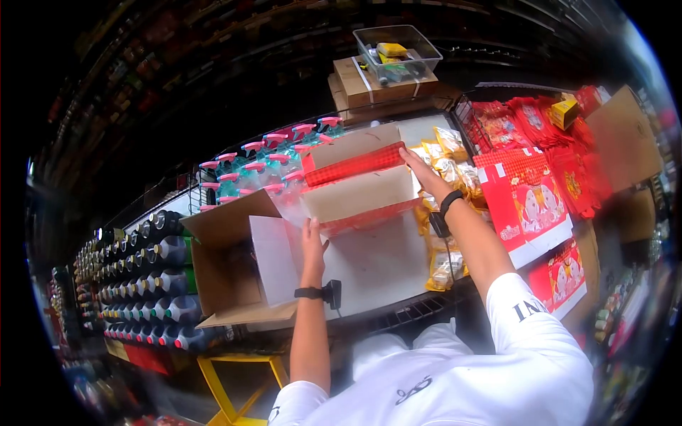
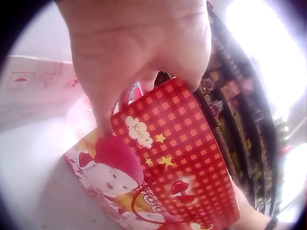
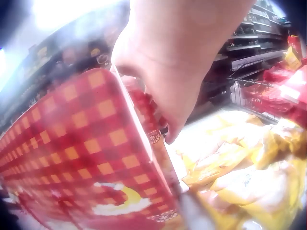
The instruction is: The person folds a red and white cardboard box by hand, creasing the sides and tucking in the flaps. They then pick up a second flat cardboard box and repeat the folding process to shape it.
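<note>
A red checked carton (image 1: pixel 355 166) with its pale flaps spread is held between both hands over a white surface. In the left wrist view the carton (image 2: pixel 192 143) shows cartoon figures and the word "Kiss". My left hand (image 1: pixel 312 245) grips its near left end; in that wrist view the left hand (image 2: pixel 139 48) has fingers bent over the edge. At the far right end, my right hand (image 1: pixel 425 174) holds the carton's edge. The right wrist view shows the right hand (image 3: pixel 168 62) with its fingers over the end of the carton (image 3: pixel 81 129).
An open brown cardboard box (image 1: pixel 227 263) stands left. Spray bottles (image 1: pixel 277 160) with pink tops are behind it, dark bottles (image 1: pixel 163 277) further left. Yellow packets (image 1: pixel 447 167) lie right, near red bags (image 1: pixel 526 117) and a printed red carton (image 1: pixel 529 195). A yellow stool (image 1: pixel 220 390) stands below.
</note>
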